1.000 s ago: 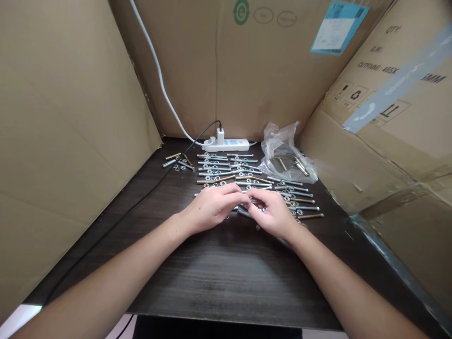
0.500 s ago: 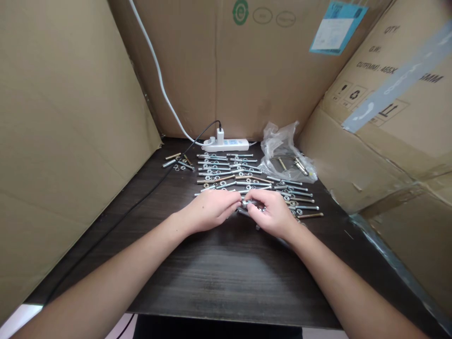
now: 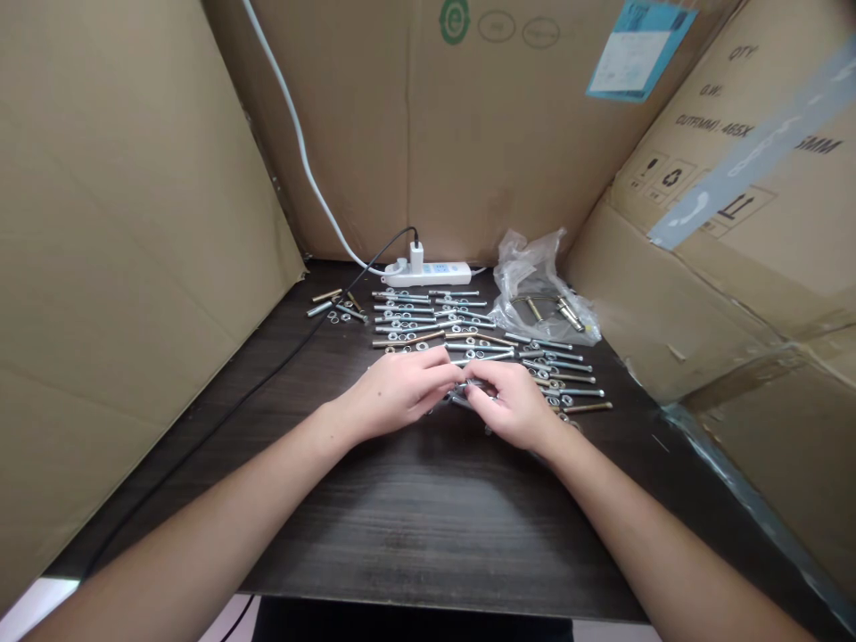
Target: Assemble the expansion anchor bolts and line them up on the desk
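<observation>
My left hand (image 3: 407, 390) and my right hand (image 3: 509, 401) meet fingertip to fingertip just in front of the rows of hardware. Both are closed in a pinch around a small silver metal fastener (image 3: 461, 387). Most of that piece is hidden by the fingers, so I cannot tell its exact shape. Beneath and beside my hands lie silver and brass-coloured bolts (image 3: 481, 358), with loose nuts and washers (image 3: 422, 348) between them. Some of these are covered by my hands.
A clear plastic bag (image 3: 535, 294) with several brass-coloured bolts lies at the back right. Behind the rows is a white power strip (image 3: 438, 273); its black cable (image 3: 267, 366) crosses the table's left side. Loose hardware (image 3: 334, 308) lies back left. Cardboard walls (image 3: 361, 134) enclose three sides.
The fingers have shifted slightly around the silver fastener, and less of it shows now. My left hand's knuckles have risen a little. The laid-out bolts stay where they were.
</observation>
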### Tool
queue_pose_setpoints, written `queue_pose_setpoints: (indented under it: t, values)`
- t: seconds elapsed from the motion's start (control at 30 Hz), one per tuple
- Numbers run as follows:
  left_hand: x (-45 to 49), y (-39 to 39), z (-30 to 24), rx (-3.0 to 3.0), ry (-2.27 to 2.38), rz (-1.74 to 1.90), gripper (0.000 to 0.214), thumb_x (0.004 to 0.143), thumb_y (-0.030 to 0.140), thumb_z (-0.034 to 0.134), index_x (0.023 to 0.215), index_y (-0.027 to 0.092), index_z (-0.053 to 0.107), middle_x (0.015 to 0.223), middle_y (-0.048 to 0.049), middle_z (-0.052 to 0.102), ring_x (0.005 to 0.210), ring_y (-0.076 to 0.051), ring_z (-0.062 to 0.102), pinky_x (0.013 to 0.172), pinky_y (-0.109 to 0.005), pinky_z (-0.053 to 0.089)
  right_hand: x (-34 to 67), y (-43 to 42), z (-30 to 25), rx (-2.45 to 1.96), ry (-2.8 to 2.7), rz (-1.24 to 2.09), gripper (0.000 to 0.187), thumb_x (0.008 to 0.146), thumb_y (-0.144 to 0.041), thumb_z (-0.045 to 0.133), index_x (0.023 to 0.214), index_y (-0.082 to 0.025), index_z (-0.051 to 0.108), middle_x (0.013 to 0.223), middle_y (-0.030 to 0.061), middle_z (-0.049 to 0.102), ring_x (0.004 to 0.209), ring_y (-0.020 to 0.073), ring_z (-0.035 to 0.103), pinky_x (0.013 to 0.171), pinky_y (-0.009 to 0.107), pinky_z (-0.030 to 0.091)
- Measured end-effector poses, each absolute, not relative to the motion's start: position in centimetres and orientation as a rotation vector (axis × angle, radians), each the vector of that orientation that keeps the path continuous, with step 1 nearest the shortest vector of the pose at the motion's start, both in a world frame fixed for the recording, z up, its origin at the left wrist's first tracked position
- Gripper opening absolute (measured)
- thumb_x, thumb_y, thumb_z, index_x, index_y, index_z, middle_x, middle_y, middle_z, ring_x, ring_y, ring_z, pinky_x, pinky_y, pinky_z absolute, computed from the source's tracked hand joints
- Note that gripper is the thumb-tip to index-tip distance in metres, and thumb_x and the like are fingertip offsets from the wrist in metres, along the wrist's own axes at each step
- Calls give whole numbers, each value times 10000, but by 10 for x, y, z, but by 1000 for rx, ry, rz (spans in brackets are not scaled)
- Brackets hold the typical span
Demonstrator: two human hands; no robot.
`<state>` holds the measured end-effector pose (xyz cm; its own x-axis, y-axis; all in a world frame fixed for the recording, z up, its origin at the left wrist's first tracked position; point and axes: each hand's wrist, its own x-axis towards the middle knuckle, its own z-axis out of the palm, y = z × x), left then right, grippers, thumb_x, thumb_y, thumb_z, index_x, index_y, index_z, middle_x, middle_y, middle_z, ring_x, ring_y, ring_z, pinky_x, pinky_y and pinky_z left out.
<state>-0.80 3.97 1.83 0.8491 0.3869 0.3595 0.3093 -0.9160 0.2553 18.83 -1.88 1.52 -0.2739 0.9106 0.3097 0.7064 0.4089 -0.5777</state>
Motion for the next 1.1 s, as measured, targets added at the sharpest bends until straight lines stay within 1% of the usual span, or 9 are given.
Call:
queue_pose_setpoints:
  t: [0.17, 0.33, 0.4, 0.47, 0.57, 0.67, 0.77, 0.97, 1.1]
  values:
    - [-7, 40, 20, 2776, 585, 503, 183, 954, 256, 416, 974, 190, 586, 897, -11, 611, 785, -128, 577, 664, -226, 414, 188, -19, 15, -1381, -2061, 447, 127, 769, -165, 490, 741, -181, 613, 602, -31, 551, 546, 113, 465, 556, 230, 320]
    - [-5, 39, 20, 2759, 637, 424, 259, 965, 276, 377, 821, 182, 570, 795, -1, 615, 712, -131, 563, 636, -240, 397, 188, -19, 15, -1371, -2068, 445, 122, 773, -164, 489, 726, -180, 601, 597, -32, 545, 541, 110, 460, 551, 226, 315]
    - [-5, 38, 20, 2739, 656, 434, 230, 960, 274, 384, 862, 190, 575, 814, 1, 619, 729, -135, 570, 643, -243, 402, 188, -19, 14, -1379, -2074, 448, 123, 775, -168, 489, 717, -181, 597, 584, -34, 531, 532, 109, 449, 542, 225, 309]
    - [-6, 38, 21, 2705, 667, 488, 155, 942, 263, 426, 980, 207, 565, 885, 2, 623, 778, -138, 581, 664, -243, 413, 188, -18, 13, -1389, -2074, 449, 125, 777, -173, 489, 705, -181, 592, 577, -33, 525, 526, 110, 441, 536, 226, 308]
    - [-6, 37, 22, 2707, 642, 556, 203, 921, 210, 448, 1103, 229, 536, 969, -8, 598, 817, -137, 579, 673, -238, 420, 189, -17, 11, -1398, -2075, 462, 125, 777, -173, 492, 713, -181, 600, 586, -27, 540, 527, 112, 446, 541, 226, 317]
    - [-7, 36, 23, 2765, 585, 539, 232, 929, 178, 410, 1098, 234, 560, 977, -15, 577, 796, -132, 571, 664, -233, 415, 189, -17, 10, -1390, -2083, 474, 131, 781, -173, 488, 708, -181, 597, 581, -28, 531, 529, 112, 446, 544, 225, 318]
    - [-7, 36, 23, 2794, 573, 531, 210, 938, 193, 402, 1045, 219, 581, 953, -18, 581, 767, -128, 565, 642, -230, 406, 189, -17, 10, -1393, -2072, 472, 127, 776, -182, 493, 679, -181, 575, 564, -35, 502, 521, 108, 431, 534, 224, 300]
    - [-6, 37, 19, 2681, 606, 550, 158, 933, 210, 446, 1023, 213, 576, 930, -4, 648, 803, -133, 602, 683, -225, 422, 190, -17, 10, -1404, -2062, 509, 152, 772, -186, 473, 732, -178, 620, 575, -32, 513, 518, 109, 430, 537, 229, 304]
    - [-4, 37, 17, 2620, 657, 505, 172, 946, 250, 436, 1017, 212, 588, 921, -4, 670, 805, -140, 614, 700, -236, 423, 191, -17, 10, -1395, -2058, 505, 154, 774, -199, 471, 717, -176, 612, 556, -35, 501, 512, 109, 428, 539, 233, 305]
